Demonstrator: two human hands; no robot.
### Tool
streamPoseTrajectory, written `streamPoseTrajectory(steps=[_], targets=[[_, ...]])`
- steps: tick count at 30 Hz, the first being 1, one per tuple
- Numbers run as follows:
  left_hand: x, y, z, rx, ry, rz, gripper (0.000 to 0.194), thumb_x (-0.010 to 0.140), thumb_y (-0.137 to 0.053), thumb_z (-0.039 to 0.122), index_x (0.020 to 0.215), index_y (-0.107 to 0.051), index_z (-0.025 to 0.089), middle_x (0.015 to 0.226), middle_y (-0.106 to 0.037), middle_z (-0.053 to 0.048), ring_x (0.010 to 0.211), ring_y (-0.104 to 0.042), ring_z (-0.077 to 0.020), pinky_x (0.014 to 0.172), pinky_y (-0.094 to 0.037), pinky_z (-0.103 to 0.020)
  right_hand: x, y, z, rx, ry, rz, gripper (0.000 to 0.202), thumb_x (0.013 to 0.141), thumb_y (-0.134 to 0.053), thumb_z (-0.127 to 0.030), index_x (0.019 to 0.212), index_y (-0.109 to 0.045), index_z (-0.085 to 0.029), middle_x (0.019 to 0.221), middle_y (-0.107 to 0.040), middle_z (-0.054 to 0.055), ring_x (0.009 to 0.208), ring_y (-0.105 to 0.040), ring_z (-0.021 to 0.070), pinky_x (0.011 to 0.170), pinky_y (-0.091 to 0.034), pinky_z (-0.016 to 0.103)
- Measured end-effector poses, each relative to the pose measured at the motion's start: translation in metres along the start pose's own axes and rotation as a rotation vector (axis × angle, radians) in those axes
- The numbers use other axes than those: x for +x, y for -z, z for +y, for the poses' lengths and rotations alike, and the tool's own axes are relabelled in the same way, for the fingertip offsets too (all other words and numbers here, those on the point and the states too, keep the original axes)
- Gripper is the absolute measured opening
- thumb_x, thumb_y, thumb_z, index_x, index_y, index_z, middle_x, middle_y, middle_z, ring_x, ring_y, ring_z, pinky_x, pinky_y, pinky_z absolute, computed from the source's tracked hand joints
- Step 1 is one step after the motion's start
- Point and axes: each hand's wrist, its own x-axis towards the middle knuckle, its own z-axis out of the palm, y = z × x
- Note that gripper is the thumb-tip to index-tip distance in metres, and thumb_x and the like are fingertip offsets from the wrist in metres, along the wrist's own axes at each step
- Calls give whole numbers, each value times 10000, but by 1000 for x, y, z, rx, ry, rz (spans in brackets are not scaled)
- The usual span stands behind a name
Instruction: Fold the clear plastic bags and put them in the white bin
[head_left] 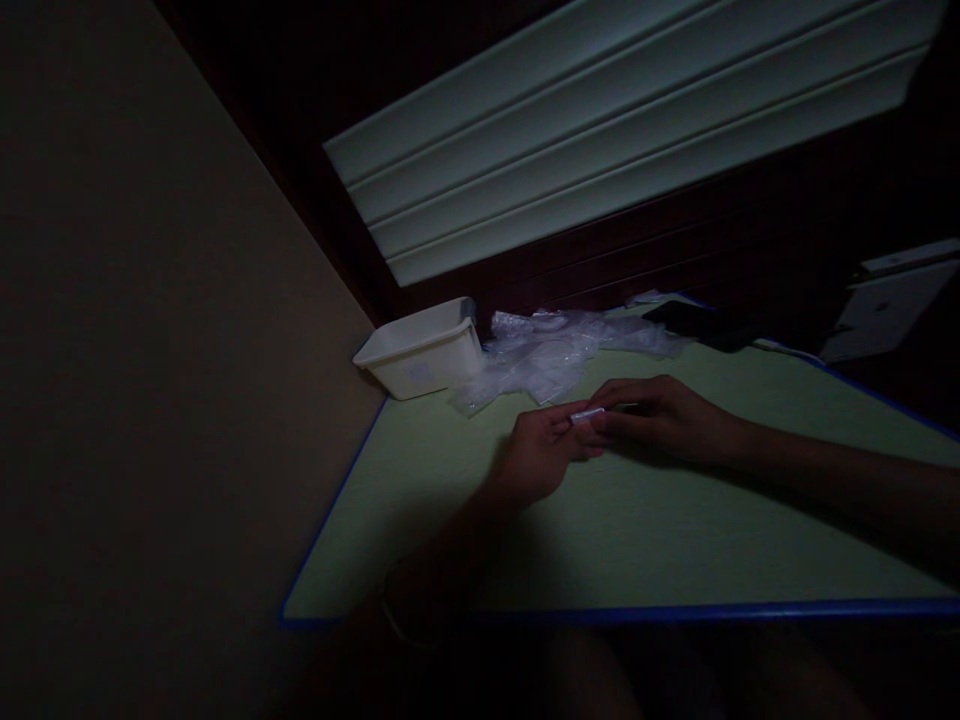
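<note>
Over the middle of the pale green table (450,540), my two hands meet at a small, shiny, whitish piece (587,414), too small and dark to name. My left hand (536,455) comes from the lower left, its fingers closed on the piece from the near side. From the right, my right hand (667,418) pinches the same piece between thumb and fingers. The fingers hide part of it. Beyond my hands lies a heap of clear plastic bags (551,360), crumpled and apart from the fingers.
A white plastic bin (424,365) stands at the table's far left corner, beside the wall (187,400). A dark flat object (701,325) lies at the back right. Behind the table is a dark frame with pale slatted panels (600,130). Blue edging (712,610) borders the table.
</note>
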Motion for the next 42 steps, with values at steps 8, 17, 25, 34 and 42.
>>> streamPoseTrajectory(steps=[8, 17, 25, 34, 42], targets=[[0, 2, -2, 17, -21, -20, 521, 732, -775, 363, 1174, -662, 112, 998, -734, -135, 846, -716, -210, 768, -563, -332, 1, -1, -5, -5, -10, 11, 318, 846, -624, -467, 891, -756, -181, 905, -706, 78, 804, -643, 194, 731, -517, 322], [-1, -1, 0, 32, -3, 4, 550, 705, -790, 382, 1168, -669, 111, 970, -740, -132, 838, -716, -215, 771, -566, -340, 1, -2, -4, 18, 0, 34, 319, 837, -631, -479, 862, -762, -189, 891, -703, 79, 798, -642, 193, 726, -524, 328], [-1, -1, -1, 18, -12, 4, 530, 723, -780, 360, 1175, -661, 109, 955, -743, -122, 815, -719, -200, 740, -569, -314, 1, -2, -5, -7, 4, 41, 310, 848, -621, -474, 865, -768, -201, 893, -698, 71, 797, -643, 184, 732, -520, 322], [-1, 0, -3, 41, -24, 6, 505, 736, -764, 365, 1172, -668, 127, 964, -744, -121, 822, -720, -203, 745, -566, -321, 2, -2, -6, -13, 11, 36, 313, 850, -619, -470, 856, -768, -195, 870, -695, 72, 770, -638, 179, 702, -520, 313], [0, -1, -2, 39, -35, -2, 493, 747, -760, 356, 1170, -663, 121, 962, -741, -118, 811, -720, -196, 738, -562, -309, 1, -2, -3, -4, 3, 34, 287, 857, -622, -444, 871, -764, -195, 895, -692, 72, 793, -641, 183, 725, -525, 316]])
